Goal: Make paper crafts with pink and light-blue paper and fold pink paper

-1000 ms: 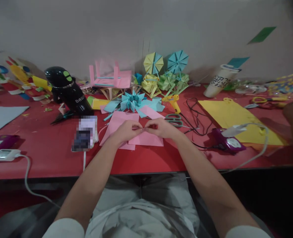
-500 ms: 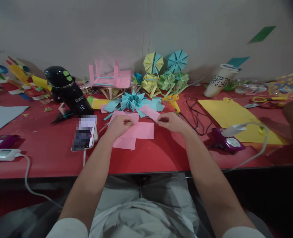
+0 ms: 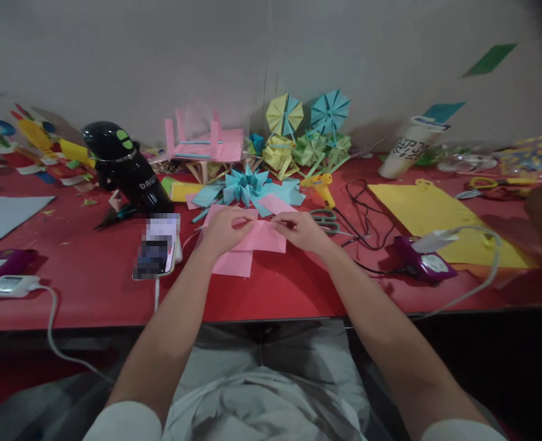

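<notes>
A pink paper sheet (image 3: 266, 237) is held along its far edge by both hands, above other pink sheets (image 3: 233, 264) on the red table. My left hand (image 3: 228, 229) pinches its left part between thumb and fingers. At its right corner my right hand (image 3: 301, 229) has thumb and fingers closed on the same sheet. Just beyond my hands lies a small pink strip (image 3: 276, 203), next to a blue folded paper star (image 3: 246, 185). Green-handled scissors (image 3: 324, 220) rest beside my right hand, partly hidden by it.
A phone (image 3: 158, 246) and a black bottle (image 3: 128, 168) stand left. Behind are folded paper shapes (image 3: 329, 113) and a yellow glue gun (image 3: 320, 185). Rightward lie a black cable (image 3: 367, 223), a purple power socket (image 3: 424, 260), yellow sheets (image 3: 445, 223) and a tilted cup (image 3: 408, 150).
My right hand has moved left and away from the small pink strip, and now grips the pink sheet. The scissors it covered now show.
</notes>
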Action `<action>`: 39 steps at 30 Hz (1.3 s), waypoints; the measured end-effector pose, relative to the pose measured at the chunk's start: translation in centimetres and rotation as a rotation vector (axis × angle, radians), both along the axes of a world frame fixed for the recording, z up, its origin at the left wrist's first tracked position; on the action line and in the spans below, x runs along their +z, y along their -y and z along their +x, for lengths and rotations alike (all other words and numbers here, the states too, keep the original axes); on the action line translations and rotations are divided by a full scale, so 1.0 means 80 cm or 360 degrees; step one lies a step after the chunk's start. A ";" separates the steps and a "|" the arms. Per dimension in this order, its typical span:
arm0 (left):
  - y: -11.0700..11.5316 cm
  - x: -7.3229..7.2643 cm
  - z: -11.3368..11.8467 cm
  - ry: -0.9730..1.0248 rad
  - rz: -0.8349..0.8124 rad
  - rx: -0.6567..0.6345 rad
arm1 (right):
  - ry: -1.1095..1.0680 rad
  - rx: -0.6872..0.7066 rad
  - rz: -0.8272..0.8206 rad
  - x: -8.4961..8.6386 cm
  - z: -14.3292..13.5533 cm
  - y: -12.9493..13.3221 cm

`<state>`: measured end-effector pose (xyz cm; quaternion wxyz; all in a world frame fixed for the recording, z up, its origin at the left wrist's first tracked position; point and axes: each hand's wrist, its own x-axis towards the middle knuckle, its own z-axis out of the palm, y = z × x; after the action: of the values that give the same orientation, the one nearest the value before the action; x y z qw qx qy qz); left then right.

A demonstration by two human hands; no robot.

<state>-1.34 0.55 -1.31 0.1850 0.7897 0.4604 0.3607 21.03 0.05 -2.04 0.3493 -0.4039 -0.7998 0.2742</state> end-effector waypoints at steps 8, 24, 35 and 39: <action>0.001 0.004 0.001 -0.0246 0.0144 0.0217 | 0.0049 -0.0056 0.0084 0.000 -0.001 0.002; -0.002 0.006 -0.002 -0.0185 -0.0092 0.0114 | 0.0007 -0.0126 0.0185 0.005 0.004 0.002; -0.004 0.001 -0.022 -0.0208 -0.0079 0.0426 | -0.0158 -0.0486 0.0213 0.010 0.045 -0.009; -0.014 0.001 -0.025 0.0215 -0.0177 0.0367 | -0.0307 -0.0574 0.0163 0.015 0.054 -0.011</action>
<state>-3.31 1.66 -1.22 0.2162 0.6940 0.5539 0.4060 25.36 0.89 -0.83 0.4878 -0.4941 -0.6902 0.2038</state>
